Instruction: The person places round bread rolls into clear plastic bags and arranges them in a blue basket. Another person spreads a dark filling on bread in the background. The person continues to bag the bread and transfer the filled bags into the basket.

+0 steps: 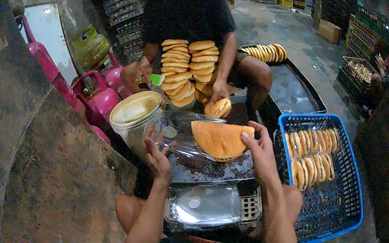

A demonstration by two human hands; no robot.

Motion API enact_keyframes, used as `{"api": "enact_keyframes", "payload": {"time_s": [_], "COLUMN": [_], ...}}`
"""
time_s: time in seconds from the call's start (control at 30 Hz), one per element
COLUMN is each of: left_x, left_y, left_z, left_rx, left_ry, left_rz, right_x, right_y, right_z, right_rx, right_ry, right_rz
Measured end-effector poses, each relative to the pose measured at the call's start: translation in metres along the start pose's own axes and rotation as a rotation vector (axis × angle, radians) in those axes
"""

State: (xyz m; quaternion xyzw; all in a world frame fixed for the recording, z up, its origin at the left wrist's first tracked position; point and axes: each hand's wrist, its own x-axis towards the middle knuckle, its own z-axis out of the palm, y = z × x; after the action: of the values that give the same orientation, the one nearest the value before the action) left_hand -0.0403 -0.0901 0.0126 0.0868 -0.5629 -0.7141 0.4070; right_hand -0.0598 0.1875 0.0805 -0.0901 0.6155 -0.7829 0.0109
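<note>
My right hand [260, 152] grips one end of a large half-round, folded bread [220, 137] with a browned crust, thumb on the near face. The bread's left end lies at or within a clear plastic bag [179, 140]; how far it is inside is hard to tell. At the bag's left end is my left hand [159, 160], fingers spread around the film and partly blurred. Both hands are above a dark metal tray [197, 172] littered with dark crumbs. Nearer to me, a stack of flat clear plastic bags [207, 205] rests on a crate [251, 208].
Filled breads stand in rows inside a blue plastic basket [332, 218] at right. Opposite, a co-worker [194, 9] holds a green spatula [156, 79] and a bread [218, 108], beside stacked breads [188, 66]. A white bucket [134, 111] and pink gas cylinders [99, 100] stand left.
</note>
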Motion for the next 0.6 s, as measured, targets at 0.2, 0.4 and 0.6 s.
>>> {"api": "enact_keyframes", "payload": {"time_s": [0.2,0.4,0.6], "left_x": [-0.095,-0.093,-0.080], "left_y": [0.036,0.018,-0.012], "left_z": [0.054,0.039,0.014], "left_rx": [-0.246,-0.467,-0.543], "left_ry": [-0.199,-0.148,0.118], "left_rz": [-0.380,-0.606,-0.721], "right_x": [-0.013,-0.038,-0.024], "right_y": [0.017,0.014,-0.009], "right_z": [-0.001,0.027,0.055], "right_rx": [-0.043,-0.451,-0.873], "right_ry": [-0.114,-0.073,-0.011], "right_rz": [0.049,-0.480,-0.868]}}
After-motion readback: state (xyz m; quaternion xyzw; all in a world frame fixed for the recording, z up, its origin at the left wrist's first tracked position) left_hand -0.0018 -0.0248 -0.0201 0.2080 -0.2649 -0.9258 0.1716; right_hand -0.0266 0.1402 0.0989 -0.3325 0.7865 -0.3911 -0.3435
